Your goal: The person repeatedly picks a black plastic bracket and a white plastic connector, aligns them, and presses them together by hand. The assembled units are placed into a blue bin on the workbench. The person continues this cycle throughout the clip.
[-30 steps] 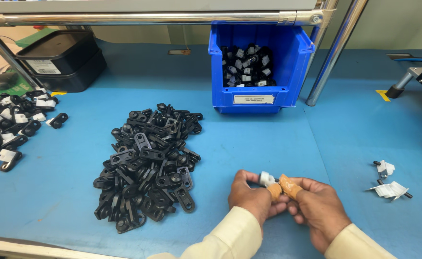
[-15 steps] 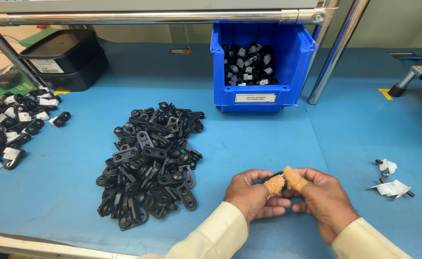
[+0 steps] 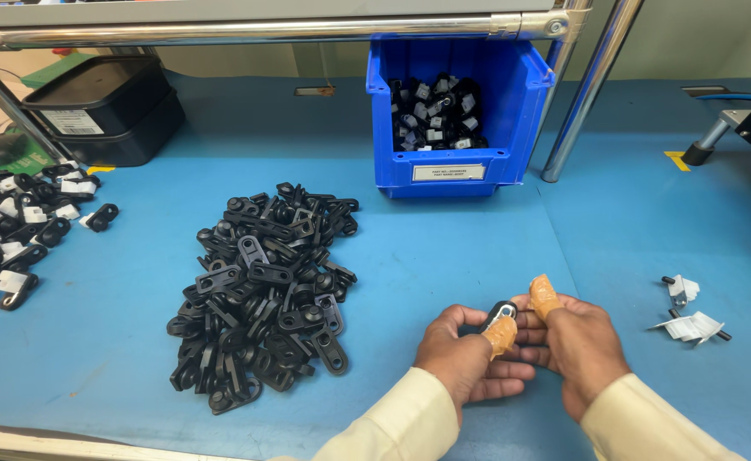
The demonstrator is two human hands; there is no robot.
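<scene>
My left hand (image 3: 465, 354) and my right hand (image 3: 576, 341) meet low over the blue table (image 3: 444, 248), both holding one small black plastic part (image 3: 502, 312) with a pale patch on it. Orange finger cots cover my left thumb and a right fingertip. The left thumb presses on the part's face. A big heap of black plastic parts (image 3: 260, 290) lies just left of my hands.
A blue bin (image 3: 461, 166) with labelled black parts stands at the back centre. Black trays (image 3: 102, 111) sit back left, and more labelled parts (image 3: 13, 226) lie at the left edge. White paper scraps and small pins (image 3: 691, 316) rest to the right. Metal rack posts (image 3: 589, 85) rise behind.
My hands have shifted slightly and the thumbs parted, so the black part with its pale patch shows between them. A white piece seen at my fingers one second ago is no longer apart.
</scene>
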